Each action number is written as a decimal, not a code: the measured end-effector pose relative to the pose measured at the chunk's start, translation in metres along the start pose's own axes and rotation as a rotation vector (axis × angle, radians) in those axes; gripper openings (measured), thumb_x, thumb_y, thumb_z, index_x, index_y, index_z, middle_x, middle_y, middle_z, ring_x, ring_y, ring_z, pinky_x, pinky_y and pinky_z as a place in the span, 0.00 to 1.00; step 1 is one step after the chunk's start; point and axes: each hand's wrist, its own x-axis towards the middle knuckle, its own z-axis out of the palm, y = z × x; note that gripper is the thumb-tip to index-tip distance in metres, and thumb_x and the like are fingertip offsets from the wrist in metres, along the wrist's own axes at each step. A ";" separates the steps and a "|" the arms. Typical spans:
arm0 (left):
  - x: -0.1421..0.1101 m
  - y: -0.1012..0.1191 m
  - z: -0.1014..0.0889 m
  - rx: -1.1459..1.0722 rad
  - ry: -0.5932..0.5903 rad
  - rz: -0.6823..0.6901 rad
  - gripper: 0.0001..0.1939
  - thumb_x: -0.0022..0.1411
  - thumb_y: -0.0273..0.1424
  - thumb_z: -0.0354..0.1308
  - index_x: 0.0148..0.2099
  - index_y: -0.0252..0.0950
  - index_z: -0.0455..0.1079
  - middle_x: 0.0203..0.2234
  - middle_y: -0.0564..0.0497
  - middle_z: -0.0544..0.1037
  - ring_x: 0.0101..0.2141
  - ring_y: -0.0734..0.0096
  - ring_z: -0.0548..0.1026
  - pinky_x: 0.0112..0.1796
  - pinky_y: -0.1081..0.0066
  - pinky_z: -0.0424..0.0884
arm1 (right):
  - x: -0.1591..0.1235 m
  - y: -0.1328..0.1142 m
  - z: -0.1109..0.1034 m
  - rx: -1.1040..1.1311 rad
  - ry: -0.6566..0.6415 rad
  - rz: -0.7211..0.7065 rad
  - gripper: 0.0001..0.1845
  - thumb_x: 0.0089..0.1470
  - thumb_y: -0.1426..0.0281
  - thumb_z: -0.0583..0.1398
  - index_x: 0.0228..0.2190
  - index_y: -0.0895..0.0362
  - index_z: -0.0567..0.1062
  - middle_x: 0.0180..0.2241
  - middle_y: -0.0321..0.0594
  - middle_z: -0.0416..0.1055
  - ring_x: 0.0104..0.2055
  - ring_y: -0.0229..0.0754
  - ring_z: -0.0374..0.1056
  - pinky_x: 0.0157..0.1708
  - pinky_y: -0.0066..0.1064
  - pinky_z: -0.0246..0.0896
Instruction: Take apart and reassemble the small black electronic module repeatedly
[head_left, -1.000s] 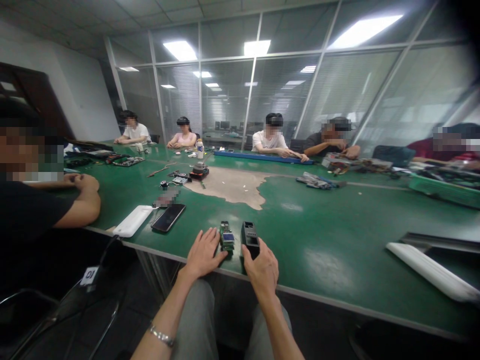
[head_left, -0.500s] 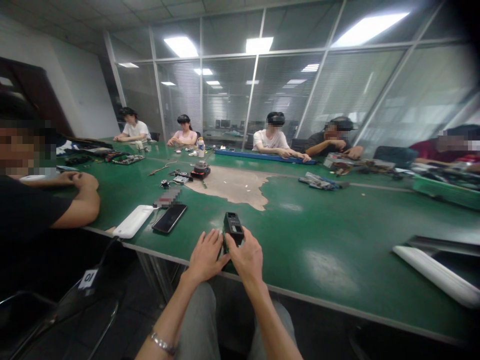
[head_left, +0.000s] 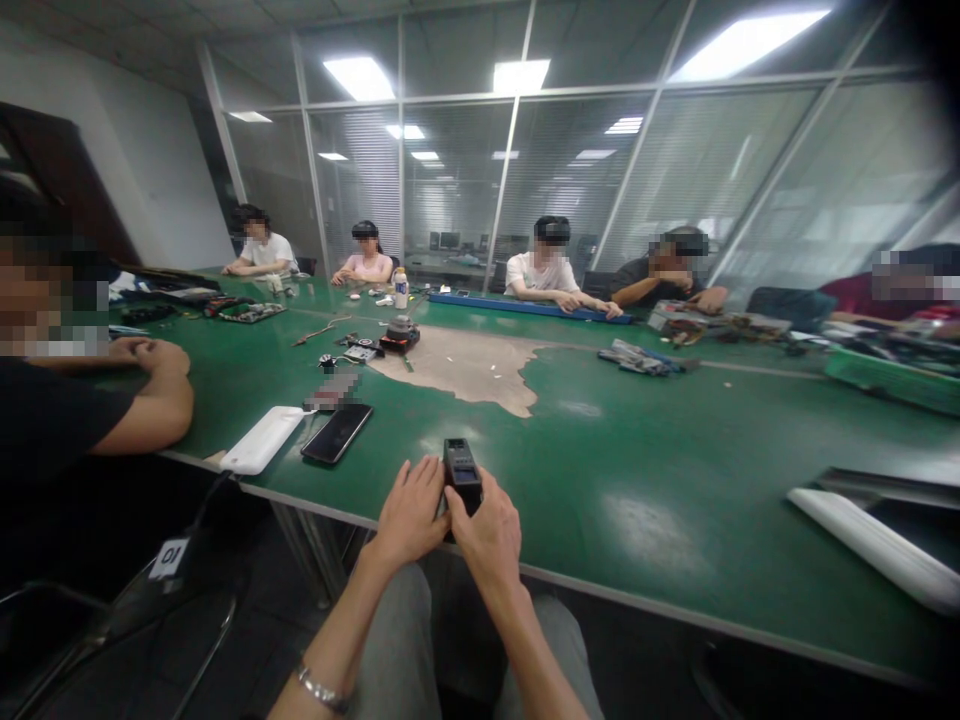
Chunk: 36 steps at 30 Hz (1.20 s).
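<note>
At the near edge of the green table [head_left: 637, 470], my right hand [head_left: 491, 530] grips a small black casing [head_left: 461, 470] and holds it over the spot where a green circuit board lay. That board is now hidden under the casing and my hands. My left hand [head_left: 409, 510] rests flat beside the casing, its fingers stretched out and touching the casing's left side.
A black phone [head_left: 337, 432] and a white slab [head_left: 262, 440] lie to the left. A person's arm [head_left: 142, 415] leans on the left table edge. Other people sit around the far side with parts and tools. White and grey long pieces [head_left: 870, 535] lie at the right.
My right hand has carried the black casing left from beside the green board to on top of it. The board has gone out of sight. My left hand has stayed put.
</note>
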 end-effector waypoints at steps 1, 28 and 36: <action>0.000 0.000 0.000 -0.004 0.000 0.002 0.33 0.66 0.36 0.45 0.70 0.28 0.51 0.68 0.40 0.55 0.68 0.57 0.50 0.66 0.52 0.43 | -0.001 0.002 0.001 0.003 -0.003 0.002 0.26 0.55 0.60 0.58 0.52 0.59 0.71 0.47 0.50 0.75 0.49 0.49 0.71 0.50 0.39 0.62; 0.002 0.000 -0.004 -0.008 -0.039 0.032 0.35 0.66 0.43 0.50 0.69 0.31 0.53 0.68 0.40 0.54 0.67 0.54 0.50 0.65 0.50 0.44 | 0.007 -0.008 -0.004 -0.068 -0.007 0.013 0.20 0.55 0.60 0.59 0.47 0.55 0.74 0.41 0.45 0.76 0.46 0.50 0.69 0.46 0.38 0.59; 0.002 -0.001 0.001 0.004 0.002 0.043 0.36 0.68 0.52 0.48 0.68 0.35 0.55 0.67 0.41 0.56 0.67 0.52 0.50 0.65 0.47 0.45 | 0.032 0.012 -0.030 0.114 0.130 0.059 0.27 0.55 0.54 0.58 0.50 0.57 0.72 0.45 0.46 0.75 0.47 0.49 0.70 0.48 0.37 0.61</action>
